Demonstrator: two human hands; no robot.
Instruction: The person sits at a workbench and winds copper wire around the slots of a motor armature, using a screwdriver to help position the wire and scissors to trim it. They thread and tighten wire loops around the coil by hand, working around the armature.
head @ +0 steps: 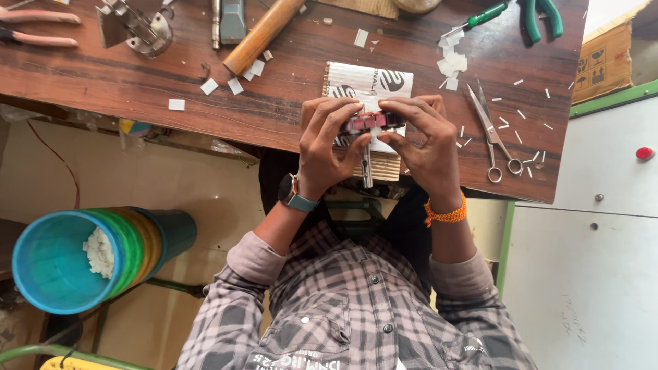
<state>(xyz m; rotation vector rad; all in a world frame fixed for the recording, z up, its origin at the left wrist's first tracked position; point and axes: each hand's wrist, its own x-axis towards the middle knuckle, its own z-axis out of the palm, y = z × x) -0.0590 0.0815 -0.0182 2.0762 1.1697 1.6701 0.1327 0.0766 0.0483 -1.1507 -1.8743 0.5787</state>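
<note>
Fingers of the left hand and right hand pinch a small dark red part from both ends, steadying it just above the cardboard pad at the worktop edge, scissors near.

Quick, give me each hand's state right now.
Left hand: closed, fingers gripping the left end of a small reddish part.
Right hand: closed, fingers gripping the right end of that part.

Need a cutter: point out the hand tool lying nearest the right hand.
The metal scissors, just beside the right hand; the green-handled pliers lie at the far edge.
</note>
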